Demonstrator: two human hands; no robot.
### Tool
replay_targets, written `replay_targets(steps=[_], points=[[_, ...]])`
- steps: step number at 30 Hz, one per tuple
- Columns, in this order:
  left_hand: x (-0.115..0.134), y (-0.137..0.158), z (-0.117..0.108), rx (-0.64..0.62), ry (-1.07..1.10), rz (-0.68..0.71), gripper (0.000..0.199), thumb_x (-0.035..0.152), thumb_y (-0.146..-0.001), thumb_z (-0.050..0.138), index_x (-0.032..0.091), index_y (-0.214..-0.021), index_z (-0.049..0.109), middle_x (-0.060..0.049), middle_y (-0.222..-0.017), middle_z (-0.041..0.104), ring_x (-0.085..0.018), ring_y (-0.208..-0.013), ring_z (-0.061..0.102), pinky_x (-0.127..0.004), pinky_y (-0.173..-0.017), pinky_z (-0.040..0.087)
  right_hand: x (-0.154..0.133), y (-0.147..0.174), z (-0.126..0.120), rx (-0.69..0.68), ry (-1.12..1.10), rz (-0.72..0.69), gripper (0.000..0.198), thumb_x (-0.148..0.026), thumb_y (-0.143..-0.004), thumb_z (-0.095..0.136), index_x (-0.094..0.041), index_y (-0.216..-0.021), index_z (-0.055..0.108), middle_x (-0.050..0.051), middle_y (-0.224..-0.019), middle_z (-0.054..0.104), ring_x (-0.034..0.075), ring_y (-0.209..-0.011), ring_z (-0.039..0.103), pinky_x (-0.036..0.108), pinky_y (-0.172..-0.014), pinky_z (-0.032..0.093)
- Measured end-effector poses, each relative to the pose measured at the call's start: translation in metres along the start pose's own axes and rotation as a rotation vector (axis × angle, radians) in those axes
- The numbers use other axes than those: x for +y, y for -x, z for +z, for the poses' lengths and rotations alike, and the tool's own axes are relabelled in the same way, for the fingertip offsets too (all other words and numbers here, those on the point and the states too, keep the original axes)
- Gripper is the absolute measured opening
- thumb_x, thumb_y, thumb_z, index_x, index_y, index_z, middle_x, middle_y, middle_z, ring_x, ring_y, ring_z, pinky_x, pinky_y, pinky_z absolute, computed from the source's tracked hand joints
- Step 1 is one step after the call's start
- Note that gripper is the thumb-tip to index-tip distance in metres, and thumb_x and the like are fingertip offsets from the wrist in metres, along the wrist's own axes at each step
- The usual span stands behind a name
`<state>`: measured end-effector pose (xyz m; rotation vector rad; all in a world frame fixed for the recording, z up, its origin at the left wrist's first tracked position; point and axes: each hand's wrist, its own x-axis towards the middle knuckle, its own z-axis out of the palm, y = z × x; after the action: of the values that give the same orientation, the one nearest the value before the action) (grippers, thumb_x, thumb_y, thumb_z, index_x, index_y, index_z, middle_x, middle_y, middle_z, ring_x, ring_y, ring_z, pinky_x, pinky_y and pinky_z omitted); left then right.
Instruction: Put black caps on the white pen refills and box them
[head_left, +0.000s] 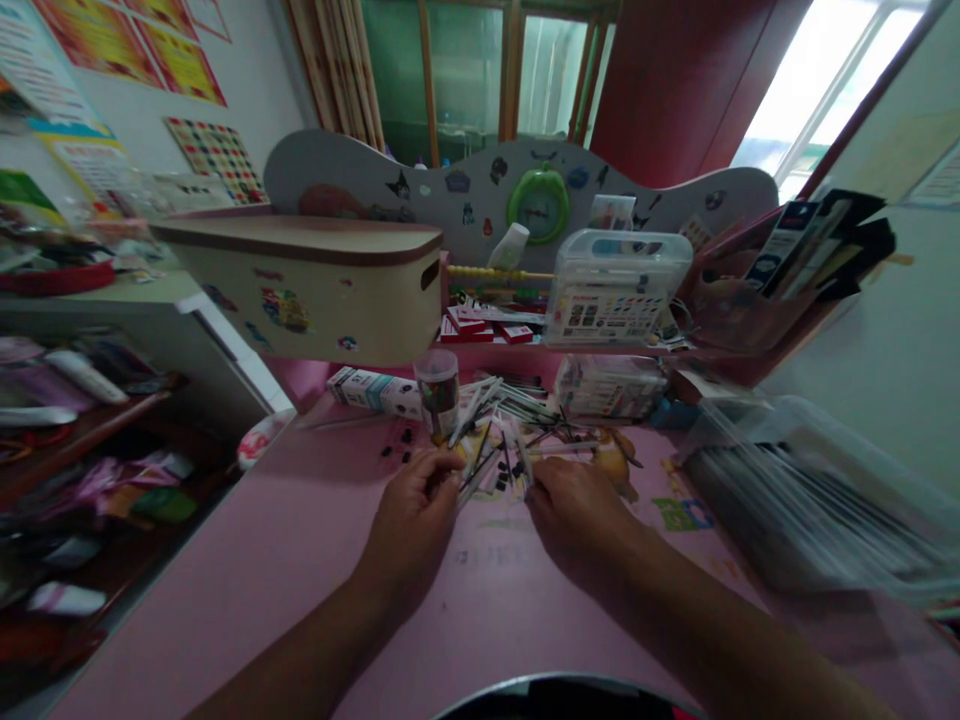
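A loose pile of slim pen parts (517, 400), pale tubes and dark sticks, lies on the pink desk (292, 560). Small black caps (504, 470) are scattered in its near part. My left hand (416, 505) is at the pile's left edge, thumb and fingers pinched by slim pale and dark pieces. On the right side, my right hand (574, 505) is closed, with a slim clear pen tube (523, 455) rising from its fingertips. The fingers partly hide what each hand grips. Behind the left hand stands a clear round tub (437, 385) with dark bits inside.
To the right sits a clear plastic bin (825, 500) full of long dark and pale sticks. A white box (375, 390) lies at the back left. Above, a shelf bears a cream storage box (315, 290), a clear carry case (619, 290) and a green clock (538, 207).
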<state>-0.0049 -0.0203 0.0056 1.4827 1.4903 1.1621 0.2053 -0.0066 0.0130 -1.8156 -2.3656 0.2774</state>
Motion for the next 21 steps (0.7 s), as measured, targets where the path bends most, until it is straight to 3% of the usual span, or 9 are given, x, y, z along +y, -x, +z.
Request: replay_targets(steps=[4,10,16,21], points=[[-0.002,0.004,0.001,-0.188,-0.515,0.214,0.014,0.021,-0.086,0.057,0.019,-0.093,0.069,-0.007,-0.094,0.067,-0.025,-0.092,0.061,-0.036,-0.082,0.045,0.004,0.002,0.009,0.071,-0.062,-0.083,0.014,-0.023,-0.093,0.053,-0.019,-0.086,0.064,0.005,-0.088,0.069,0.018,-0.080,0.061,0.030,-0.069,0.034],[-0.008,0.005,0.004,-0.255,-0.820,0.210,0.022,0.024,-0.090,0.054,0.018,-0.104,0.070,-0.014,-0.105,0.070,-0.029,-0.100,0.063,-0.040,-0.090,0.044,0.002,0.001,0.017,0.159,-0.085,-0.186,0.011,-0.018,-0.092,0.056,-0.019,-0.085,0.063,0.003,-0.087,0.064,0.016,-0.080,0.057,0.029,-0.070,0.034],[-0.003,0.007,0.005,-0.269,-0.766,0.173,0.027,0.016,-0.087,0.052,0.018,-0.107,0.069,-0.012,-0.100,0.073,-0.027,-0.094,0.066,-0.037,-0.082,0.045,0.002,-0.003,0.025,0.251,-0.057,-0.210,0.014,-0.019,-0.095,0.055,-0.019,-0.087,0.066,0.005,-0.090,0.063,0.018,-0.086,0.055,0.029,-0.076,0.040],[0.008,0.006,0.003,-0.141,-0.451,0.012,0.024,0.018,-0.080,0.058,0.019,-0.101,0.070,-0.003,-0.073,0.067,-0.019,-0.066,0.062,-0.030,-0.063,0.043,-0.002,-0.013,0.033,0.315,-0.042,-0.336,0.022,-0.028,-0.098,0.055,-0.021,-0.117,0.065,0.008,-0.119,0.065,0.025,-0.108,0.050,0.038,-0.097,0.037]])
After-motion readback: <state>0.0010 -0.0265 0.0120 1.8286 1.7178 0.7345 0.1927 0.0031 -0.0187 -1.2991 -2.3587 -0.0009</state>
